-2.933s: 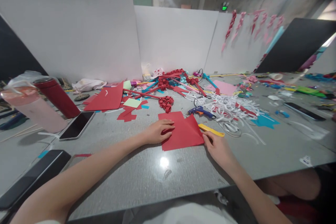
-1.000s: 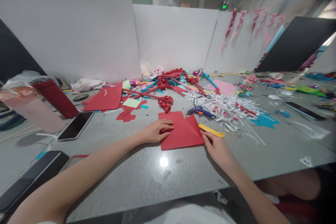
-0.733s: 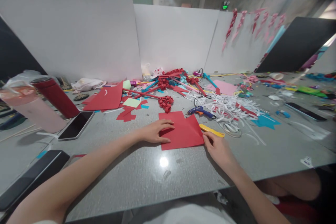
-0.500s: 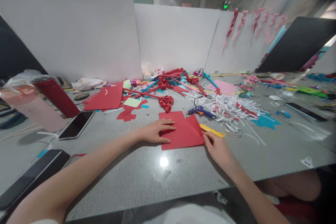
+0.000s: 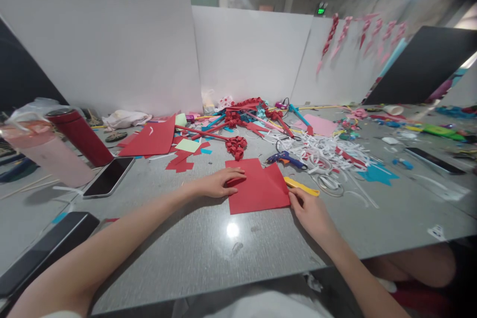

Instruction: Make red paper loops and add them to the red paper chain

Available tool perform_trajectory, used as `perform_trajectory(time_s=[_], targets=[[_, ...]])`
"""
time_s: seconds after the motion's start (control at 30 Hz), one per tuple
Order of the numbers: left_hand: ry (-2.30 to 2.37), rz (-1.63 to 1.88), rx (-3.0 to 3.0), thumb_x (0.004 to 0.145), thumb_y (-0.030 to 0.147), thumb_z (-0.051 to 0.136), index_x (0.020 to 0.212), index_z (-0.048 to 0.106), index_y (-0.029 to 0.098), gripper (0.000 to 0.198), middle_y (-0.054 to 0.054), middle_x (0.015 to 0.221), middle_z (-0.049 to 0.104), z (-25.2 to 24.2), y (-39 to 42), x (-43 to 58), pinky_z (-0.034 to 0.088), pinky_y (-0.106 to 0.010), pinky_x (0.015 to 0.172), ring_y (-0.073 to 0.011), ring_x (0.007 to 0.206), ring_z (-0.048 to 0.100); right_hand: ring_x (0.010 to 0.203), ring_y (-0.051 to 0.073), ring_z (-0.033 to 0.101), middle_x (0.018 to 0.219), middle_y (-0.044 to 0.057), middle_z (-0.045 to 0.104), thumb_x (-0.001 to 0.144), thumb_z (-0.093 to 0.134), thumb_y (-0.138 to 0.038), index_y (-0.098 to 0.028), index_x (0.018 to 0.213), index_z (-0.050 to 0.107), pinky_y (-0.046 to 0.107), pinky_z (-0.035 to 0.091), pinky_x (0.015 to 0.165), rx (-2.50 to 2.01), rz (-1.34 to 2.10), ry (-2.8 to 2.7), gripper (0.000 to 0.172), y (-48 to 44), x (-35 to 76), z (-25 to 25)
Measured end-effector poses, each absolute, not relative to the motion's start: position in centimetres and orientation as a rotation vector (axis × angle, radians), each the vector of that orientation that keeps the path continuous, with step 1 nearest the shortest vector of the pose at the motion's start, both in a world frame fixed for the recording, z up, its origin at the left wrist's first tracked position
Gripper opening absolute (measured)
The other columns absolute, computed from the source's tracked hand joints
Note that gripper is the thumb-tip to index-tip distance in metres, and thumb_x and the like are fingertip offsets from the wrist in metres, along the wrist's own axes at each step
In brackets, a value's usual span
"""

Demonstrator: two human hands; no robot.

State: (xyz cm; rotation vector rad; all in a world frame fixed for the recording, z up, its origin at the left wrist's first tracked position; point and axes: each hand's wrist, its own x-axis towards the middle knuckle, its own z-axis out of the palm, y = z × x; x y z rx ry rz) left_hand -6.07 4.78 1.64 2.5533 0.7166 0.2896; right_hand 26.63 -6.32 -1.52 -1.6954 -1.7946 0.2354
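Observation:
A sheet of red paper (image 5: 257, 190) with a notch in its far edge lies on the grey table in front of me. My left hand (image 5: 220, 183) rests at the paper's left edge, its thumb and fingers apart, fingertips touching the sheet. At the right edge, my right hand (image 5: 304, 203) pinches the paper between thumb and fingers, and the sheet's far right corner bends up slightly. Just beyond that hand lies a yellow utility knife (image 5: 302, 186), partly covered by the paper. A blue glue gun (image 5: 286, 159) sits behind the sheet.
Shredded white paper strips (image 5: 324, 151) and red paper flowers (image 5: 236, 147) clutter the far side. To the left are a phone (image 5: 109, 178), a red flask (image 5: 80, 136) and a pink bottle (image 5: 48, 154). White panels (image 5: 249, 54) stand behind the table.
My left hand has drawn back a little to the left, from over the sheet to its left edge. My right hand stays on the right edge.

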Motion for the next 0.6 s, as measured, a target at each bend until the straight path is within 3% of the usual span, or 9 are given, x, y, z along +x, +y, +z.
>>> perform_trajectory(time_s=[0.17,0.5,0.6], targets=[[0.950,0.326,2.607,0.084,0.067,0.066,0.151,0.046,0.020,0.084,-0.014,0.162,0.035,1.68,5.30,-6.74,0.033,-0.046,0.120,-0.0332,0.149,0.035,0.089,0.026,0.073,0.102,0.008,0.079,0.095,0.046,-0.032,-0.021,0.101,0.073,0.036,0.051,0.079,-1.700,0.223,-1.790,0.030,-6.28,26.71,-1.63],[0.988,0.285,2.595,0.079,0.072,0.067,0.155,0.041,0.019,0.096,-0.015,0.164,0.033,2.06,5.18,-6.89,0.030,-0.047,0.122,-0.0351,0.150,0.032,0.089,0.026,0.073,0.103,0.009,0.079,0.095,0.045,-0.031,-0.021,0.100,0.074,0.036,0.051,0.078,-1.701,0.234,-1.795,0.031,-6.47,26.50,-1.33],[1.000,0.268,2.589,0.078,0.074,0.066,0.157,0.038,0.022,0.098,-0.013,0.165,0.031,2.00,5.19,-6.95,0.020,-0.051,0.125,-0.0356,0.151,0.029,0.089,0.026,0.073,0.104,0.009,0.078,0.095,0.045,-0.031,-0.021,0.101,0.074,0.036,0.051,0.078,-1.712,0.228,-1.803,0.031,-6.51,26.48,-1.28]])
